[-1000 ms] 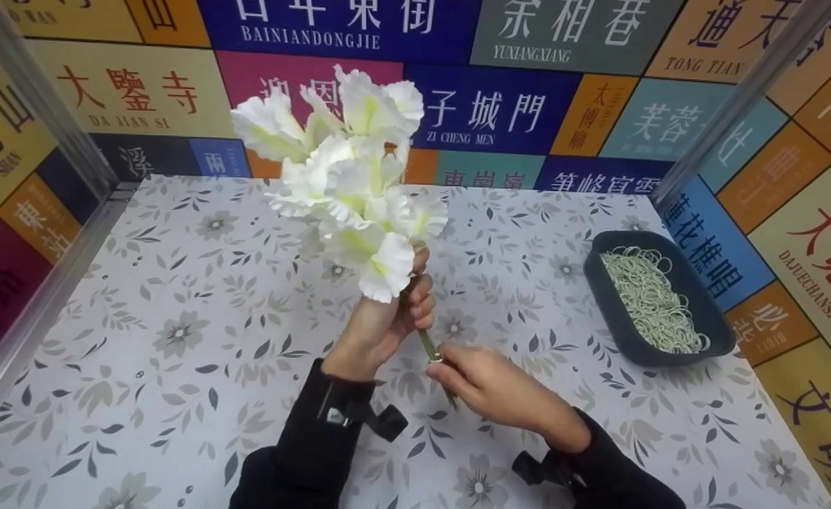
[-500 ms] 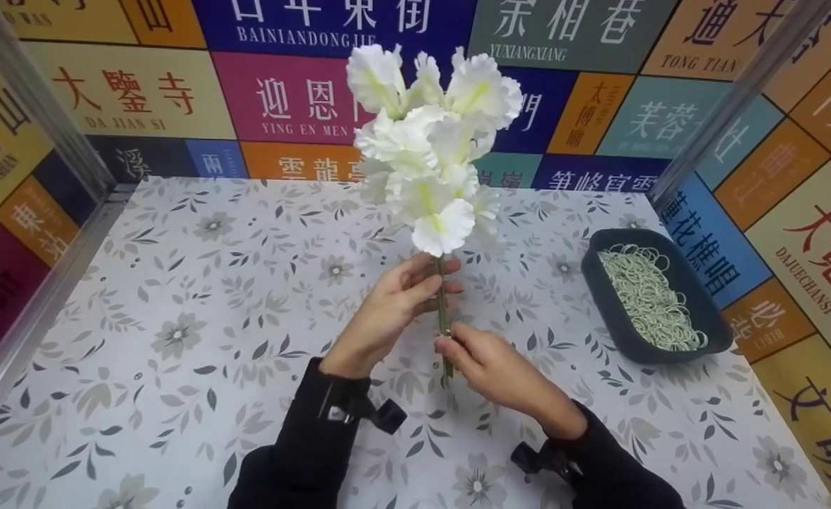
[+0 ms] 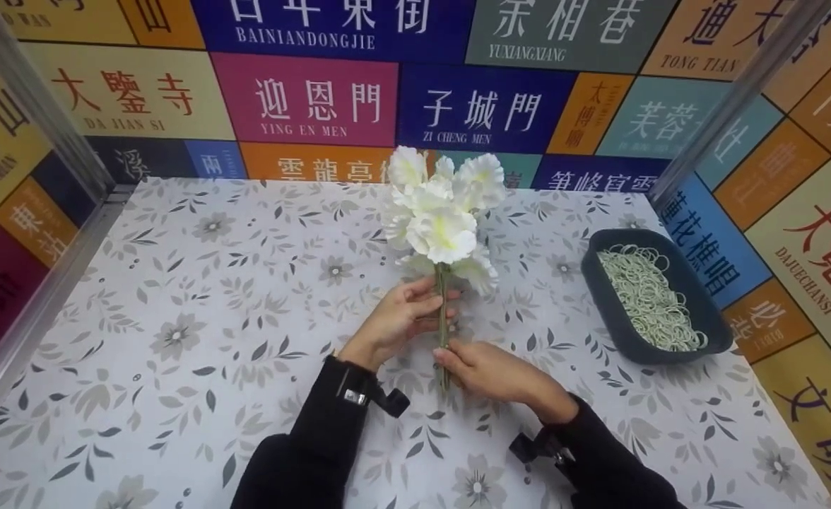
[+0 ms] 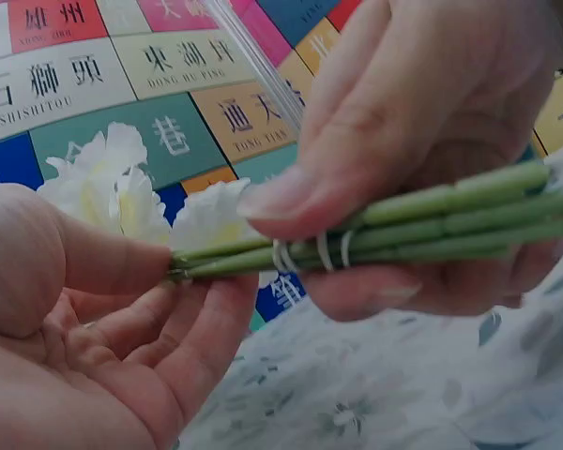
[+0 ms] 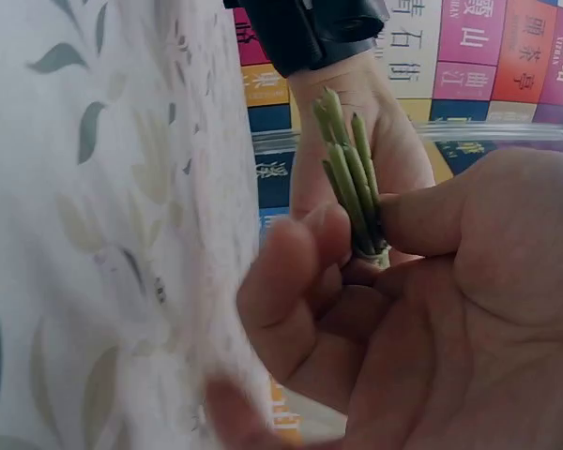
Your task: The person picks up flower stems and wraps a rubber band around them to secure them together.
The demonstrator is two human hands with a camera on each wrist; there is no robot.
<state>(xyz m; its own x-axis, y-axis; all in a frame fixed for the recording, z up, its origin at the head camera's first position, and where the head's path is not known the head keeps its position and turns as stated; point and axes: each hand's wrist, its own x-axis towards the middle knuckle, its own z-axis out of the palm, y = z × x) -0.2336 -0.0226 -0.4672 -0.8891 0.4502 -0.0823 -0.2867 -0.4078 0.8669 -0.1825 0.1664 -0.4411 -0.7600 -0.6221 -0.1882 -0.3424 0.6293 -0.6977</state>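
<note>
A bunch of white artificial flowers [image 3: 444,219], yellowish-green at the petal centres, stands between my hands with its green stems [image 4: 450,220] running down toward me. A pale rubber band [image 4: 325,251] is looped several times around the stems. My left hand [image 3: 401,314] pinches the stems below the blooms, thumb in front and fingers behind. Lower down, my right hand [image 3: 493,371] grips them between thumb and fingers at the band. The cut stem ends [image 5: 342,150] stick out past the right hand in the right wrist view.
On the right of the flower-patterned table [image 3: 175,396] stands a dark plastic tub [image 3: 606,325] full of pale rubber bands [image 3: 649,300]. Panels with printed signs [image 3: 302,99] enclose the back and sides. Both wrists wear cameras [image 3: 394,403].
The bunch has swung from a leftward lean to upright, then its blooms have come down lower in the head view. My left hand has loosened from a full grip to a lighter pinch.
</note>
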